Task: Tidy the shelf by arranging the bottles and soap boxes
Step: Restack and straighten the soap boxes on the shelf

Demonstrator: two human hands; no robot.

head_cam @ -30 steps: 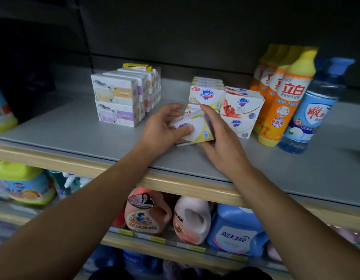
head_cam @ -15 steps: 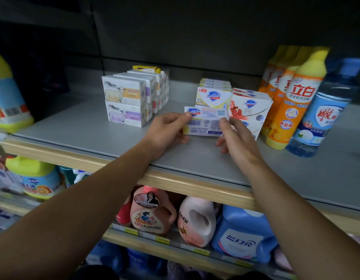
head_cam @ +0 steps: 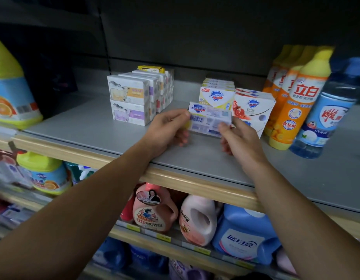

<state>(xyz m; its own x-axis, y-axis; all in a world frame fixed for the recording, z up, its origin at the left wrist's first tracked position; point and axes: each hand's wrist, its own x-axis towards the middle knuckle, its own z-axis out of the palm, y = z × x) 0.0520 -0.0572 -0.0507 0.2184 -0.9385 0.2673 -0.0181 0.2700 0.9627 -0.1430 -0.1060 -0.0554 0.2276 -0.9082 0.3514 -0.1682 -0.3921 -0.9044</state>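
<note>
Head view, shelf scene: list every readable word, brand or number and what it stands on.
"Safeguard": held soap box, gripped by left hand and right hand; its barcode digits are blurred.
"Safeguard": yellow-white soap box.
"Safeguard", "DETOX": pomegranate soap box.
"立白": orange dish soap bottle.
"蓝月亮": blue detergent jug.
Shelf price tags: unreadable.

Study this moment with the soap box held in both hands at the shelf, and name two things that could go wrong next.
1. The soap box is held only at its ends by the left hand and right hand; a loose grip might drop it.
2. Pushed back carelessly, it could knock the stacked Safeguard boxes or the red-printed boxes out of line.
</note>
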